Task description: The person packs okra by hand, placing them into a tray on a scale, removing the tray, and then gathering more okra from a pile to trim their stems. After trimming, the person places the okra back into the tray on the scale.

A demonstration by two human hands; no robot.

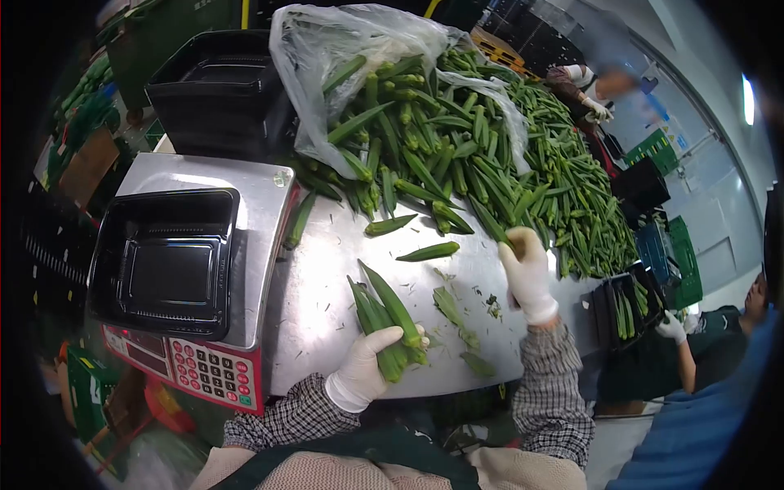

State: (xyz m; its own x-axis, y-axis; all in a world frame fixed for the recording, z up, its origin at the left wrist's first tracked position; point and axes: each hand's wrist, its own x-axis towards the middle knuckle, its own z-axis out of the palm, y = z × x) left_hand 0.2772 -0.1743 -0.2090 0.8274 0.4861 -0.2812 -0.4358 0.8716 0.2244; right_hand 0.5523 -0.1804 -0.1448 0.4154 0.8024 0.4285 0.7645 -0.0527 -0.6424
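Note:
My left hand (365,369), in a white glove, is closed around a small bunch of okra (393,309), tips pointing away from me. At the near edge of the big okra heap (465,147), my gloved right hand (527,273) has its thumb and fingers pinched on the end of one okra pod (488,220). Between the hands and the heap, a loose okra pod (429,251) lies on the metal table (314,302). Okra scraps (452,314) are scattered between my hands.
On the left, a black plastic tray (167,265) rests on a red-framed scale (253,302). Stacked black trays (216,90) stand behind it. Clear plastic (298,82) partly covers the heap. Two co-workers are at the right, one with a gloved hand (672,328) beside okra-filled trays (625,306).

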